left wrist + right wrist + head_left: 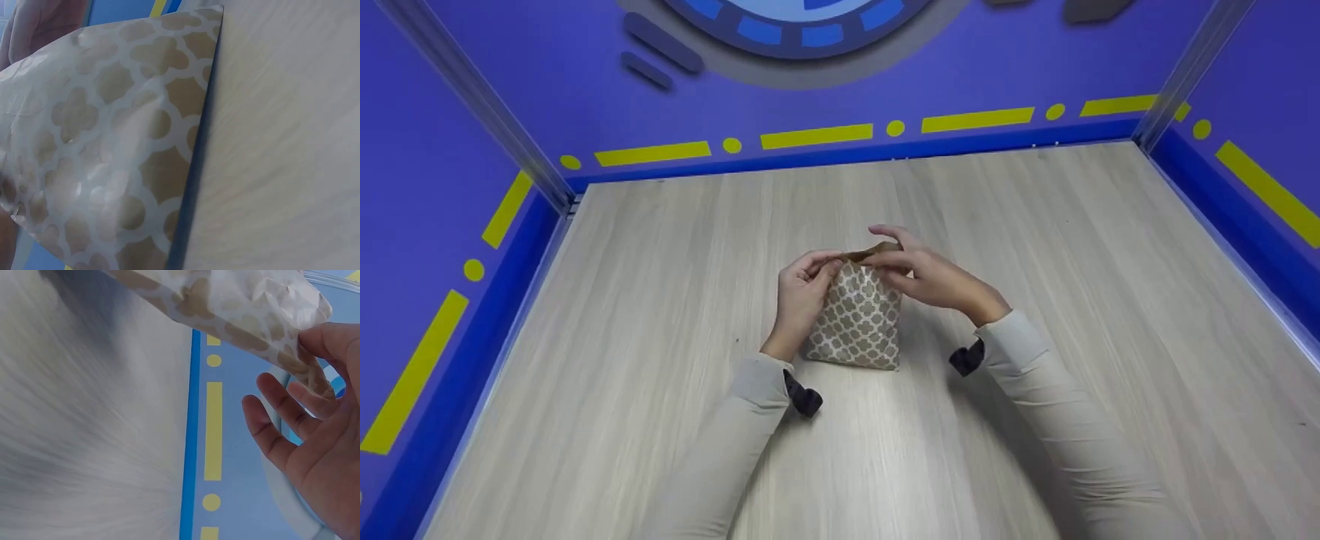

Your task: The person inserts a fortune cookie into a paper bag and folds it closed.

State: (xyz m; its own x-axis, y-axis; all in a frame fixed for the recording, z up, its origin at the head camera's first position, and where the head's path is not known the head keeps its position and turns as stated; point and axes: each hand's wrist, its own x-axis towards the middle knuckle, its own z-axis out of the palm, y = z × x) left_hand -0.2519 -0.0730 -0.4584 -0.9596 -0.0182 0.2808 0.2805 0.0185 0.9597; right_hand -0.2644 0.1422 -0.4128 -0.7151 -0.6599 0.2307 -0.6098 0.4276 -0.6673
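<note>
A small paper bag (856, 319), tan with a white lattice pattern and plain brown inside, stands upright at the middle of the table. Its mouth, at the top, is parted. My left hand (802, 292) pinches the left side of the rim between thumb and fingers. At the upper right corner, my right hand (934, 277) grips the rim, one finger raised behind it. In the right wrist view the thumb (326, 340) lies on the bag's patterned face while two fingers spread away from the paper. The bag's contents are hidden.
The wood-grain table (660, 315) is bounded by a blue back wall (585, 90) with yellow markings and by similar side walls. Both wrists carry small black cameras, the left camera (804, 397) close to the bag's lower left.
</note>
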